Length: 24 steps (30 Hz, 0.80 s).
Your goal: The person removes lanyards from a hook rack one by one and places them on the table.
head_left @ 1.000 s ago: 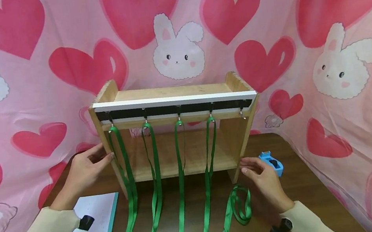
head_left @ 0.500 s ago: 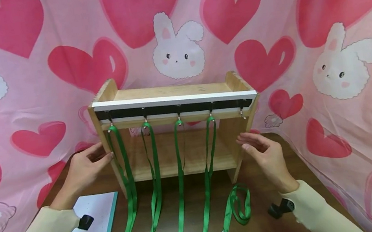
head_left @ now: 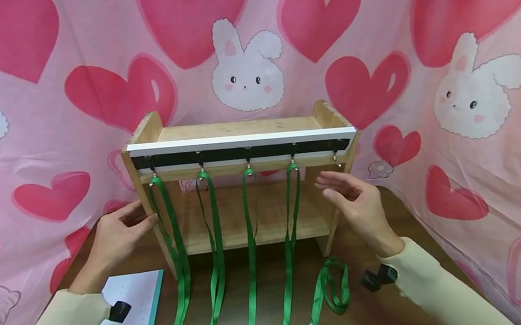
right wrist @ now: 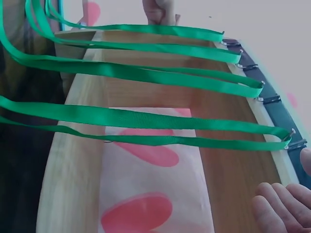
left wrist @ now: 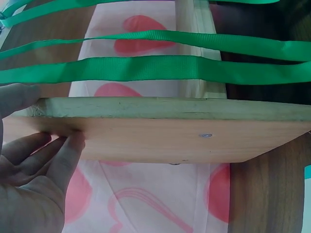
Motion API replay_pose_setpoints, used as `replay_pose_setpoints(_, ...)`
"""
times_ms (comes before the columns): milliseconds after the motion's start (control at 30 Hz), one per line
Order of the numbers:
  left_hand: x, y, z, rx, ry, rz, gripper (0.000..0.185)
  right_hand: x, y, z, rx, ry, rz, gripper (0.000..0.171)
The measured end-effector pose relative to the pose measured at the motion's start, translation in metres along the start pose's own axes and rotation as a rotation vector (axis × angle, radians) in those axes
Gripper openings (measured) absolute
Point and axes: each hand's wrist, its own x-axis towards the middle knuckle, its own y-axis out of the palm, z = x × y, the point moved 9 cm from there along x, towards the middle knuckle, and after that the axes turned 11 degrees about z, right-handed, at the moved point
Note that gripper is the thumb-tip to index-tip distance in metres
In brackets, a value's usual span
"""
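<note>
Left hand (head_left: pixel 118 239) fingers flat vs wooden rack (head_left: pixel 236 132) side, prob. bracing it. Right hand (head_left: pixel 357 207) fingers loose, apart, empty, just below vacant hook (head_left: pixel 336 158); spare lanyard (head_left: pixel 331 291) lies nearer the wrist.

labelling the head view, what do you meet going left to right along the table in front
White pad → first hanging lanyard → second lanyard → third lanyard → fourth lanyard → loose lanyard lying on the table → right hand.
</note>
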Motion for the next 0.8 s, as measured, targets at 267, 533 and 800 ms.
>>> replay_pose_setpoints(267, 0.000, 0.001, 0.000, -0.005, -0.002, 0.013, 0.061, 0.014, 0.012, 0.005, -0.001, -0.010, 0.015, 0.033)
replay_pose_setpoints(533, 0.001, 0.001, -0.001, -0.013, -0.005, 0.022, 0.062, 0.024, 0.020, 0.008, 0.009, -0.006, 0.021, 0.034)
replay_pose_setpoints(800, 0.000, 0.000, -0.001, -0.022, 0.002, 0.025, 0.061, 0.029, 0.030, 0.007, -0.002, 0.045, 0.030, 0.036)
